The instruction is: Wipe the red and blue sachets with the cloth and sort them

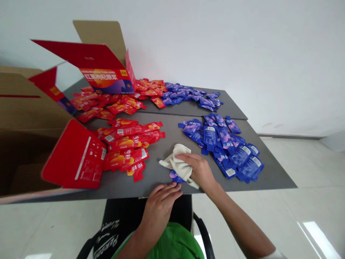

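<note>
At the near edge of the grey table (159,180), my right hand (201,171) grips a crumpled cream cloth (178,162). The cloth lies over a blue pouch (175,176), and most of that pouch is hidden beneath it. My left hand (164,201) rests at the table edge with its fingers stretched out, their tips touching the near end of the same pouch. To the right spreads a heap of blue pouches (223,144). Left of the cloth lies a pile of red pouches (126,144) with orange fruit prints.
A large brown carton (21,108) stands open at far left. Beside it are an open red box (81,154) and, farther back, another red-and-purple box (107,79). More red pouches (148,88) and blue pouches (188,94) lie along the back, near the wall (229,43).
</note>
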The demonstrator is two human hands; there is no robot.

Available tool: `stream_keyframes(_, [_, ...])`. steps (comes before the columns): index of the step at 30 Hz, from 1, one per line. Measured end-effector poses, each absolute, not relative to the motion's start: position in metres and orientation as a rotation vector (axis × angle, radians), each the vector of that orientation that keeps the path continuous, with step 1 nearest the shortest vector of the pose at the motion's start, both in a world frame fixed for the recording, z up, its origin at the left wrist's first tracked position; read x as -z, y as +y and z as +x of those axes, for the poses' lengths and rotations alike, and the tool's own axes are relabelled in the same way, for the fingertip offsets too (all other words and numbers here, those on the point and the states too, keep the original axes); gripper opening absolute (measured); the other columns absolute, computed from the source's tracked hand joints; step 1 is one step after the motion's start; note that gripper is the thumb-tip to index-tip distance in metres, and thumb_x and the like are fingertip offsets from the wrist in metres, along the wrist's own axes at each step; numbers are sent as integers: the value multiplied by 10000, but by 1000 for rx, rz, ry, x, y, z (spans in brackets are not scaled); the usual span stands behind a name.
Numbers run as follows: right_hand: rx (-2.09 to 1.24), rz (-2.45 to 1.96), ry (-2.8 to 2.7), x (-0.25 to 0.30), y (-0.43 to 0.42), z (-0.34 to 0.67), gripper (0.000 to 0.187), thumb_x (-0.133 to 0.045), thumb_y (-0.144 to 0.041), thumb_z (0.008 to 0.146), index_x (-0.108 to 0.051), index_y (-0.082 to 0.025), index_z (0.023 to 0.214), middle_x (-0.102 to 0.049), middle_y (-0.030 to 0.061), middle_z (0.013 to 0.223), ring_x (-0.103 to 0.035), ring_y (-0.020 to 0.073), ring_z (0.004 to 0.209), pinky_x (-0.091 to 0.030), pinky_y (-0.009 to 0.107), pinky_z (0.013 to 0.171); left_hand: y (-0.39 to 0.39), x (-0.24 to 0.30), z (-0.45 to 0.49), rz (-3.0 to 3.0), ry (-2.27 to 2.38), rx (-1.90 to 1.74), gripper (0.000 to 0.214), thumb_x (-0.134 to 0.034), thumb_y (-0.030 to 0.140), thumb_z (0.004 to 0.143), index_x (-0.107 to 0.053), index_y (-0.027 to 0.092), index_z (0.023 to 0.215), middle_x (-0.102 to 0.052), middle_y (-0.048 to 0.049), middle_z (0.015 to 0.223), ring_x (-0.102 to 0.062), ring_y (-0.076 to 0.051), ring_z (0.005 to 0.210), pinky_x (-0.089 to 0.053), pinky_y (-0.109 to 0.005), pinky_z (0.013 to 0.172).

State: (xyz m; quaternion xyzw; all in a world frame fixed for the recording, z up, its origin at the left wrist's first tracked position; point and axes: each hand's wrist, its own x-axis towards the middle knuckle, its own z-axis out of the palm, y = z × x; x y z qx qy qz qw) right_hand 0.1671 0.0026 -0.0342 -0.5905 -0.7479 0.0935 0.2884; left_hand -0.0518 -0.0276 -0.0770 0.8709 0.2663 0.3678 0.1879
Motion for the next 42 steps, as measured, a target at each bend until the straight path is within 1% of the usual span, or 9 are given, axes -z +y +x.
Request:
stream_keyframes(4, [-111,-1664,-1977,18,35,184,492,-642,-45,898,-718,-288,1319,-748,38,1321,-709,247,1175,-567,349,1012,-28,79,-52,2459,773,-1023,330,-483,54,1020,-743,230,1124,-781,-14,1213,-745,-188,1114,-563,-363,966])
stream_keyframes(8, [-86,-1546,-1932,7,2,176,483,-637,-85,931,-684,-297,1363,-728,46,1348,-698,228,1178,-554,337,1021,-29,78,-52,2451,769,-1026,335,-490,45,1013,-742,232,1129,-780,-15,1214,-743,-194,1118,-562,-367,966])
stream_keyframes(14, [-271,-1471,-2083,24,-54,152,459,-678,-138,940,-681,-317,1363,-755,44,1302,-734,220,1073,-591,323,924,-28,73,-51,2418,785,-1009,323,-503,83,1022,-770,252,1092,-816,-20,1033,-767,-189,895,-565,-387,919])
stream_keyframes(19, [-256,-1587,-1991,32,-4,168,492,-682,-53,893,-711,-299,1318,-757,37,1304,-722,230,1148,-571,337,999,-28,76,-53,2446,743,-1016,324,-497,68,1022,-744,235,1148,-785,-17,1200,-742,-190,1108,-555,-365,957])
stream_keyframes(23, [-117,-1658,-1918,18,28,187,524,-658,-23,859,-725,-290,1304,-759,40,1301,-725,244,1159,-577,353,1004,-27,75,-55,2454,758,-1006,296,-499,108,1036,-748,247,1114,-784,-6,1203,-745,-194,1105,-556,-370,949])
stream_keyframes(27, [-25,-1517,-1648,12,-4,193,449,-675,-107,874,-735,-265,1291,-770,69,1266,-736,253,1128,-587,389,993,-18,60,-52,2398,845,-942,222,-564,230,1037,-712,256,1201,-791,-19,1154,-745,-207,1043,-551,-382,930])
stream_keyframes(34, [-176,-1574,-1118,51,-88,206,345,-770,-315,863,-789,-252,1202,-801,113,1184,-767,358,1058,-624,529,947,15,52,-16,2501,1392,-941,524,-574,419,1021,-527,174,1482,-649,-163,1255,-595,-334,1149,-503,-479,942])
stream_keyframes(37, [-264,-1598,-1060,66,-98,215,349,-785,-342,850,-794,-281,1194,-812,100,1160,-775,366,1053,-634,540,942,21,55,-1,2575,1481,-802,595,-638,426,980,-521,104,1466,-633,-193,1255,-588,-355,1126,-508,-476,896])
stream_keyframes(42, [-306,-1476,-1249,56,-97,220,338,-803,-323,816,-815,-301,1153,-819,102,1133,-797,345,993,-678,456,849,26,45,12,2628,1520,-579,622,-765,427,877,-591,120,1389,-662,-158,1126,-627,-338,1020,-505,-436,848])
